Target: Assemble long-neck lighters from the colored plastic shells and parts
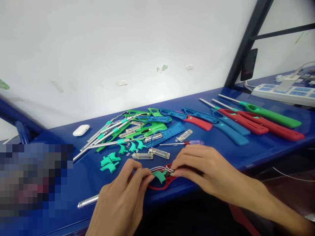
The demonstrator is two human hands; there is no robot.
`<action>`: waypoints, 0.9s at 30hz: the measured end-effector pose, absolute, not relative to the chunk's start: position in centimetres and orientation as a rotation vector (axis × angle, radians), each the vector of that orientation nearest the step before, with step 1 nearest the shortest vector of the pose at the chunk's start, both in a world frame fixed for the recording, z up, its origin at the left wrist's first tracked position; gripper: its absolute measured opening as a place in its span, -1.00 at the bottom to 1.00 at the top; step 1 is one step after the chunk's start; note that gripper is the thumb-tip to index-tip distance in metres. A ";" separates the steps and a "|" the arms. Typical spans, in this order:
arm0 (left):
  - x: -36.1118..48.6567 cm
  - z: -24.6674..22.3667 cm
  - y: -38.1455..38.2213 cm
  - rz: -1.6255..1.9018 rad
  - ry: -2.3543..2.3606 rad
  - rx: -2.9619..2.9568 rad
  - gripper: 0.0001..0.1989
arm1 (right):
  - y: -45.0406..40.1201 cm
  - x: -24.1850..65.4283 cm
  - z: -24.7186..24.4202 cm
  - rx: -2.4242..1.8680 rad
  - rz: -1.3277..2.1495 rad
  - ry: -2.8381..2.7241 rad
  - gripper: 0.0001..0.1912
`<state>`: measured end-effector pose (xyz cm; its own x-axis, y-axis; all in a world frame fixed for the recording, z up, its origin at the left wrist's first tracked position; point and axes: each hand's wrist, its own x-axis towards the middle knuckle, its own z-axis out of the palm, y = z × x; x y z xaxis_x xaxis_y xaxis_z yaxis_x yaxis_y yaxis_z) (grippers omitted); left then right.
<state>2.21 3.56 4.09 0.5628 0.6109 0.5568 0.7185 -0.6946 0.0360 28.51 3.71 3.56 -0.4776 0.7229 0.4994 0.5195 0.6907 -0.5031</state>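
A partly assembled long-nosed gas lighter lies at the table's front edge, its red half shell open. Inside it sit a green trigger, thin white wires and a small black part. My left hand is closed, thumb and fingertips pinching the lighter beside the trigger. A silver tube sticks out to the left from behind this hand. My right hand is closed too, fingertips pinched at the wire ends by the black part. Exactly what they grip is mostly hidden.
Behind my hands lie loose green triggers, clear fuel tanks, a screwdriver, and a heap of shells and metal tubes. Lighters with red, green and blue handles rest at the right. A white earbud case is back left.
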 end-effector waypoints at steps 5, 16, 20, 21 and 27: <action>2.5 4.0 3.6 -0.838 -1.108 -2.583 -0.80 | 3.9 28.4 3.6 -0.922 0.360 -2.216 -0.89; 2.3 3.7 3.4 -0.801 -1.066 -2.563 -0.87 | 3.9 28.4 3.4 -0.914 0.472 -2.139 -0.88; 2.5 4.1 3.5 -0.853 -1.033 -2.509 -0.84 | 3.9 28.4 3.8 -0.936 0.545 -2.143 -0.87; 2.5 4.2 3.5 -0.855 -1.032 -2.505 -0.84 | 3.9 28.4 4.0 -0.940 0.559 -2.151 -0.87; 2.2 4.3 3.8 -0.835 -1.031 -2.535 -0.82 | 3.7 27.9 4.6 -0.953 0.609 -2.151 -0.82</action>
